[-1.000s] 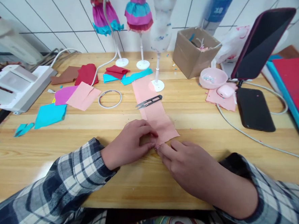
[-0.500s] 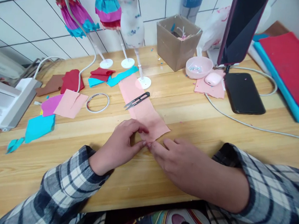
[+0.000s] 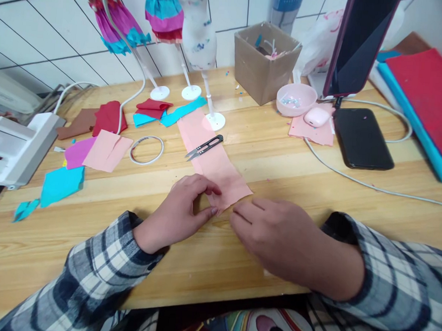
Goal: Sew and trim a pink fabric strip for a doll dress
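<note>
A strip of pink crepe paper (image 3: 230,178) lies on the table, its near end curled up at the corner. At that corner my left hand (image 3: 183,210) is closed, thumb tip on the paper's edge and index finger bent above it. Just right of the corner, my right hand (image 3: 276,234) has its fingertips pressed together, a small gap from the paper. Whatever may be between those fingertips is hidden. Across the strip, beyond my hands, rest small black thread snips (image 3: 205,148) with their blades pointing left.
Left are a tape roll (image 3: 147,150), blue paper (image 3: 62,186) and a white device (image 3: 23,148). Behind stand doll stands (image 3: 215,121) and a cardboard box (image 3: 264,73). Right are a pink bowl (image 3: 296,100), a black phone (image 3: 364,139), a cable (image 3: 340,175) and red sheets (image 3: 431,98).
My right hand has drawn back slightly to the right, off the paper's corner where both hands met. My left hand stays at the corner. The view has shifted a little.
</note>
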`<act>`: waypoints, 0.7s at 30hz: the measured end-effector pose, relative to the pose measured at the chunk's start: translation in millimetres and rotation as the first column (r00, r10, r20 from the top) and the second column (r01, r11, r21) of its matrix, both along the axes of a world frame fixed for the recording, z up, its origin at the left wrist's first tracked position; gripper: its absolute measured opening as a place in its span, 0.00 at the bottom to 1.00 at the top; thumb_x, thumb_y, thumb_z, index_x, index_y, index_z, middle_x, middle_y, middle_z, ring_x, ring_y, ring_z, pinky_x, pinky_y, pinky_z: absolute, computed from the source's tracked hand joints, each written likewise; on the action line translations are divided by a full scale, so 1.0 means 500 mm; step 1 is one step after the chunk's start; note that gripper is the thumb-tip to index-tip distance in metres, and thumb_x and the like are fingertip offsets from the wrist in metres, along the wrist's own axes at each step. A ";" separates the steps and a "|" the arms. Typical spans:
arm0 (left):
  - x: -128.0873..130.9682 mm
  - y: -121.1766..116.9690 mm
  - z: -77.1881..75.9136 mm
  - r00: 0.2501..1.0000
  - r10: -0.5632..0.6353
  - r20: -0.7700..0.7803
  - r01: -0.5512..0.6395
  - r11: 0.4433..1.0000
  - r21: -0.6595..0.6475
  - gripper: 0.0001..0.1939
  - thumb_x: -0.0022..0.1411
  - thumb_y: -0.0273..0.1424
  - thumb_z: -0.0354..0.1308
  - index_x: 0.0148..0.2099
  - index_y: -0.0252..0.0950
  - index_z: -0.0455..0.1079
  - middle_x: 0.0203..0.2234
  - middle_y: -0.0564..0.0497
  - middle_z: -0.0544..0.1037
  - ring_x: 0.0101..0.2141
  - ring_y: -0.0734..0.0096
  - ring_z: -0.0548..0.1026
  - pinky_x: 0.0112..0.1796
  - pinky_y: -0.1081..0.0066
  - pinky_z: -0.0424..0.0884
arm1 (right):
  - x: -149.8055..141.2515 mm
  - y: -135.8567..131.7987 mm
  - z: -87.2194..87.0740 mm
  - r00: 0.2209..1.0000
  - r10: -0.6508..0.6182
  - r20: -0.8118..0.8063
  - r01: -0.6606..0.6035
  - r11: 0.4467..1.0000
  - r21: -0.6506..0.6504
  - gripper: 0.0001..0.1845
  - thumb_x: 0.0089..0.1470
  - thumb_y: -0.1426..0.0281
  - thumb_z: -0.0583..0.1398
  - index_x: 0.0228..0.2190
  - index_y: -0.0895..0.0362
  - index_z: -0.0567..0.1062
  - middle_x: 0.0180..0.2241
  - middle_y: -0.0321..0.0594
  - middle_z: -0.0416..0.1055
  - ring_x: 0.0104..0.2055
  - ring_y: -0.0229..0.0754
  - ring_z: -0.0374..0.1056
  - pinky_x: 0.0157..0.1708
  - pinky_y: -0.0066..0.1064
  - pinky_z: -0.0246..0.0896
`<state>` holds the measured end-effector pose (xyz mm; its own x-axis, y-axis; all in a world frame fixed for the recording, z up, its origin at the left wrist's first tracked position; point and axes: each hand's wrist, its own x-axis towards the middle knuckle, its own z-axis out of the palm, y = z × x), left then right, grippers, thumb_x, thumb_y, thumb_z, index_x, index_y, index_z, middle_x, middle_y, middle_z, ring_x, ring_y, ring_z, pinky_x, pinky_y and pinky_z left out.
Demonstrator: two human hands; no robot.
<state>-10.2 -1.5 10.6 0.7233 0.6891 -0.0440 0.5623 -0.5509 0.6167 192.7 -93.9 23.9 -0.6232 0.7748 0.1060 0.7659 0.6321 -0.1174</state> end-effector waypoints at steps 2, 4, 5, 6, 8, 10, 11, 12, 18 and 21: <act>0.000 -0.001 -0.001 1.000 0.008 0.000 -0.008 1.000 0.008 0.12 0.57 0.31 0.60 0.44 0.37 0.69 0.40 0.48 0.74 0.43 0.61 0.71 0.46 0.57 0.67 | 0.007 0.016 -0.001 0.997 0.000 -0.080 0.004 0.999 0.049 0.17 0.61 0.74 0.51 0.48 0.62 0.73 0.38 0.46 0.72 0.38 0.45 0.64 0.36 0.37 0.60; 0.001 -0.002 -0.001 1.000 0.023 0.002 -0.023 1.000 0.020 0.13 0.56 0.33 0.61 0.44 0.37 0.69 0.41 0.48 0.74 0.42 0.60 0.71 0.46 0.57 0.67 | 0.010 0.029 -0.008 0.988 0.025 -0.150 -0.015 0.997 0.070 0.18 0.62 0.74 0.50 0.51 0.62 0.71 0.43 0.48 0.72 0.44 0.46 0.63 0.44 0.38 0.61; 0.001 -0.003 -0.002 1.000 0.031 0.002 -0.031 0.999 0.024 0.13 0.55 0.32 0.62 0.44 0.37 0.68 0.41 0.48 0.74 0.42 0.60 0.71 0.46 0.57 0.67 | 0.011 0.035 -0.013 0.985 0.043 -0.168 -0.033 0.997 0.065 0.19 0.62 0.75 0.50 0.52 0.62 0.70 0.45 0.49 0.72 0.47 0.46 0.63 0.46 0.39 0.61; 0.001 -0.004 -0.002 0.999 0.038 0.001 -0.038 0.999 0.028 0.15 0.54 0.32 0.62 0.44 0.37 0.68 0.41 0.48 0.75 0.42 0.60 0.71 0.45 0.57 0.67 | 0.011 0.038 -0.019 0.982 0.069 -0.174 -0.059 0.997 0.057 0.20 0.61 0.75 0.51 0.53 0.62 0.70 0.46 0.49 0.72 0.48 0.46 0.63 0.48 0.39 0.61; 0.001 -0.006 -0.002 0.999 0.052 -0.001 -0.052 0.998 0.029 0.18 0.52 0.31 0.63 0.47 0.38 0.68 0.40 0.48 0.75 0.42 0.60 0.72 0.45 0.57 0.68 | 0.010 0.042 -0.028 0.981 0.112 -0.157 -0.107 0.993 0.042 0.20 0.60 0.76 0.51 0.53 0.62 0.70 0.48 0.49 0.71 0.48 0.46 0.63 0.47 0.39 0.61; 0.000 -0.007 -0.003 0.998 0.060 0.000 -0.060 0.998 0.026 0.21 0.52 0.32 0.64 0.49 0.38 0.67 0.41 0.48 0.75 0.42 0.59 0.72 0.45 0.56 0.68 | 0.008 0.042 -0.034 0.984 0.134 -0.120 -0.131 0.991 0.032 0.19 0.60 0.76 0.52 0.51 0.63 0.72 0.47 0.50 0.72 0.46 0.45 0.64 0.46 0.39 0.62; 0.000 -0.008 -0.003 0.998 0.060 0.000 -0.060 0.998 0.024 0.22 0.52 0.33 0.65 0.49 0.38 0.66 0.41 0.47 0.74 0.43 0.59 0.72 0.45 0.56 0.68 | 0.007 0.042 -0.035 0.986 0.134 -0.104 -0.132 0.991 0.026 0.18 0.60 0.75 0.52 0.49 0.63 0.73 0.46 0.50 0.72 0.45 0.45 0.64 0.45 0.39 0.63; -0.001 -0.008 -0.004 0.998 0.057 0.001 -0.057 0.998 0.021 0.23 0.52 0.34 0.65 0.50 0.38 0.66 0.42 0.47 0.74 0.43 0.59 0.72 0.45 0.56 0.68 | 0.006 0.042 -0.035 0.987 0.129 -0.094 -0.128 0.992 0.020 0.17 0.60 0.75 0.52 0.48 0.63 0.74 0.46 0.51 0.73 0.45 0.46 0.65 0.45 0.39 0.63; -0.011 -0.001 0.000 0.998 0.020 0.061 -0.020 1.000 0.003 0.19 0.55 0.34 0.65 0.48 0.38 0.68 0.43 0.47 0.74 0.44 0.61 0.72 0.46 0.58 0.69 | 0.007 0.036 -0.029 0.992 0.094 -0.087 -0.095 0.995 -0.010 0.17 0.59 0.74 0.53 0.48 0.60 0.74 0.43 0.47 0.74 0.41 0.46 0.65 0.40 0.38 0.63; -0.024 0.009 0.000 0.992 0.032 0.126 -0.045 0.994 0.100 0.09 0.60 0.34 0.61 0.43 0.38 0.71 0.39 0.47 0.75 0.42 0.63 0.72 0.44 0.60 0.69 | 0.015 0.035 -0.026 0.981 0.013 -0.195 -0.015 1.000 -0.010 0.21 0.58 0.74 0.54 0.53 0.55 0.71 0.41 0.40 0.75 0.38 0.43 0.67 0.35 0.35 0.61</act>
